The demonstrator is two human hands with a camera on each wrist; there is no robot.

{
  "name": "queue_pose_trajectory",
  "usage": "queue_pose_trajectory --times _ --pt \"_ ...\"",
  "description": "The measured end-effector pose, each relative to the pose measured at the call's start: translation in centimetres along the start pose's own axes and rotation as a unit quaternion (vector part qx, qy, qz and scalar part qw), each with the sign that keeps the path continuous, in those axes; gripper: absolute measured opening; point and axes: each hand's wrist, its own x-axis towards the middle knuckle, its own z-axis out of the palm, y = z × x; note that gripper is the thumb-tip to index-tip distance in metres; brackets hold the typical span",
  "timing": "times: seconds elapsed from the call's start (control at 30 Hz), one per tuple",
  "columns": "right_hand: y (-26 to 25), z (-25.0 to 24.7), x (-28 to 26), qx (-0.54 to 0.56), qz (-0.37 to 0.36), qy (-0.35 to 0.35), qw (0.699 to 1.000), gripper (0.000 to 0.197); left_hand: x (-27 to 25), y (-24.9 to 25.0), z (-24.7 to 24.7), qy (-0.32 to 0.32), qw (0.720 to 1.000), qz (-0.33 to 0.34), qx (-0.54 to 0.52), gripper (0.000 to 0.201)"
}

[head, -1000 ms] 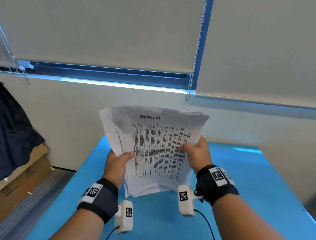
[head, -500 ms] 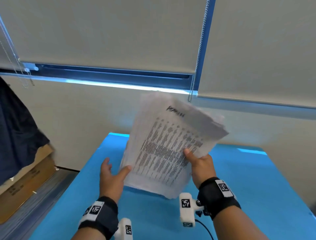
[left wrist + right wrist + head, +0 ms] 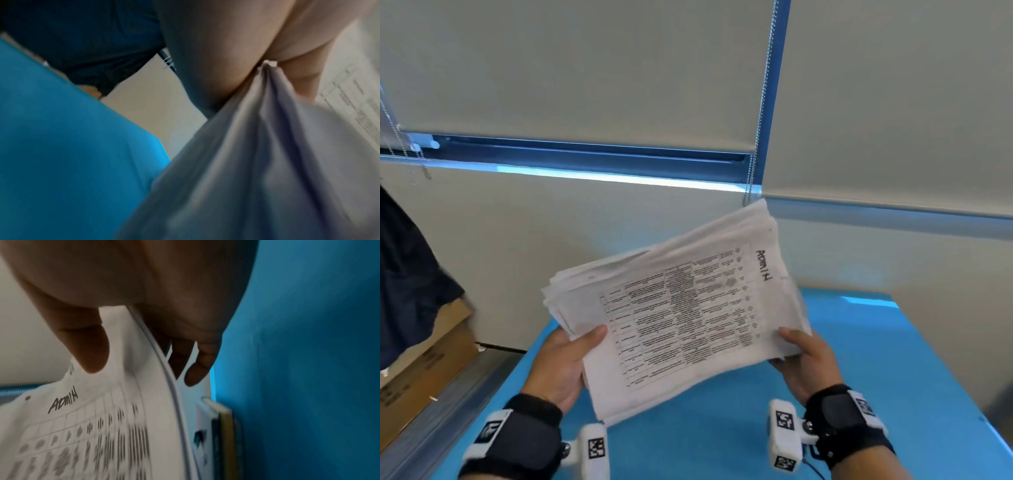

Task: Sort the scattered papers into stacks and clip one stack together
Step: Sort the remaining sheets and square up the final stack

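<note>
A thick stack of printed papers (image 3: 681, 315) hangs in the air above the blue table (image 3: 893, 359), turned sideways so the handwritten "ADMIN" runs down its right end. My left hand (image 3: 565, 363) grips the stack's left edge, thumb on the top sheet. My right hand (image 3: 804, 359) grips the right edge. In the right wrist view the thumb (image 3: 90, 347) lies on the top sheet of the papers (image 3: 92, 426) and the fingers (image 3: 197, 369) curl behind them. The left wrist view shows blurred sheet edges of the papers (image 3: 257, 154) wedged in my left hand (image 3: 246, 48).
A cardboard box (image 3: 424, 359) and dark cloth (image 3: 407, 274) sit left of the table, on the floor side. A wall with drawn blinds (image 3: 585, 68) stands right behind the table. A bead chain (image 3: 760, 102) hangs near the stack's top right corner.
The stack has been turned clockwise from upright to sideways. My left hand let go halfway through and now grips the left edge again; the right hand kept hold throughout.
</note>
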Motion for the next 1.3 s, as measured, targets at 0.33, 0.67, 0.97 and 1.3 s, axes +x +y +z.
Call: queue_pose_trajectory --times 0.33,0.67,0.97,1.3 --pt "-1.3 1.3 1.4 -0.321 -0.074 -0.022 0.944 0.02 0.0 -2.2 -1.6 0.042 0.991 0.005 0.127 0.021" --pt "-0.4 2.8 -0.3 -0.483 -0.257 -0.006 0.837 0.096 0.0 -3.8 -2.2 0.079 0.99 -0.006 0.12 0.034" --pt "-2.8 5.6 -1.3 -0.718 -0.308 0.046 0.623 0.074 0.5 -3.6 -2.6 0.04 0.993 0.01 0.109 0.044" --pt "-2.5 13.7 -2.0 -0.817 -0.275 -0.194 0.468 0.094 0.3 -3.3 -2.6 0.003 0.993 0.025 0.117 0.069"
